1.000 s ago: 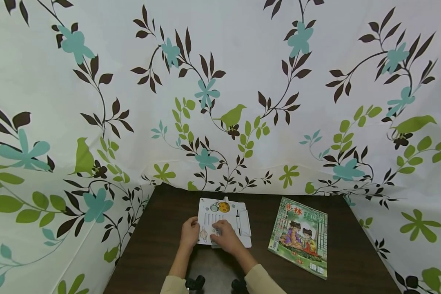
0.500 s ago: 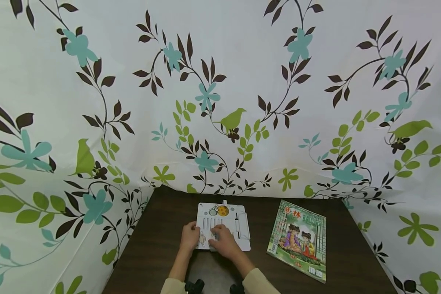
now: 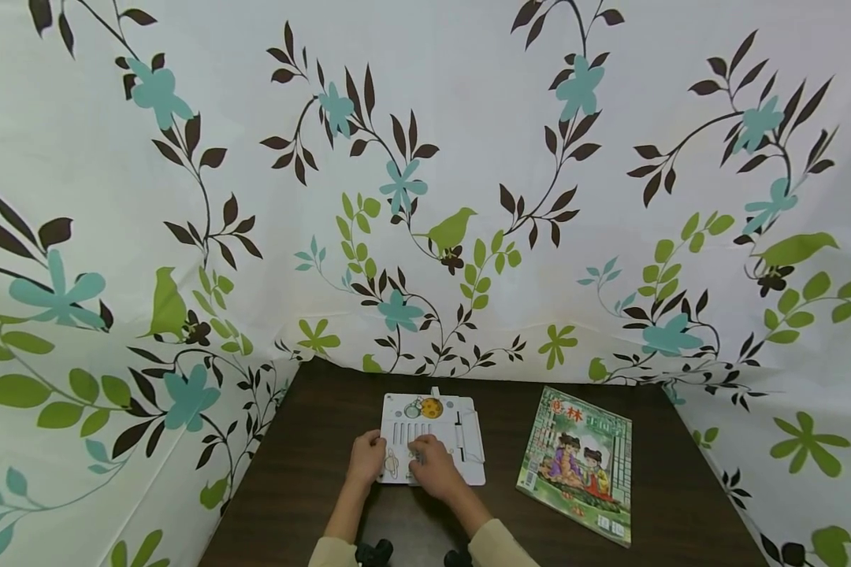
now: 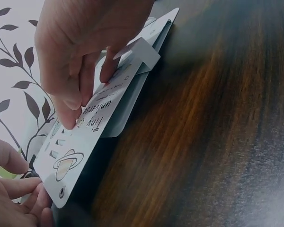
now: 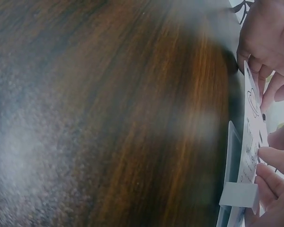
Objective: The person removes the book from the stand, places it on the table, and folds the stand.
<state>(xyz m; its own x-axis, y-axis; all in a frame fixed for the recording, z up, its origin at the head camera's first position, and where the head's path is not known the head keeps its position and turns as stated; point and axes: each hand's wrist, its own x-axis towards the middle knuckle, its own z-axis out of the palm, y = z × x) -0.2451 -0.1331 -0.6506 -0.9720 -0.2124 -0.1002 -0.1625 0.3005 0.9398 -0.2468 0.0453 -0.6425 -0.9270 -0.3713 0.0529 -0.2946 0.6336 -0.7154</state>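
A white book stand (image 3: 471,468) lies on the table, printed with planets and pierced by a row of slots (image 3: 411,431). Its "Tiny universe" lettering (image 4: 97,113) shows in the left wrist view, along with a folded white lip (image 4: 148,53) on the near edge. Beneath the printed plate a second grey panel (image 5: 232,142) stands slightly apart. My left hand (image 3: 366,458) grips the plate's left edge near the corner. My right hand (image 3: 436,467) has bent fingers, with fingertips touching the plate near the slots; whether a part is pinched there is hidden.
To the right lies a green illustrated magazine (image 3: 577,465) on the dark wooden table (image 3: 284,504). A white cloth (image 3: 510,315) with leaves, flowers and birds rises behind the table and along both sides. A clear strip (image 3: 473,435) lies along the stand's right part.
The head view has tilted slightly, so the whole scene sits a little lower. My right fingertips shift slightly at the slots; my left hand keeps its grip on the book stand's left edge.
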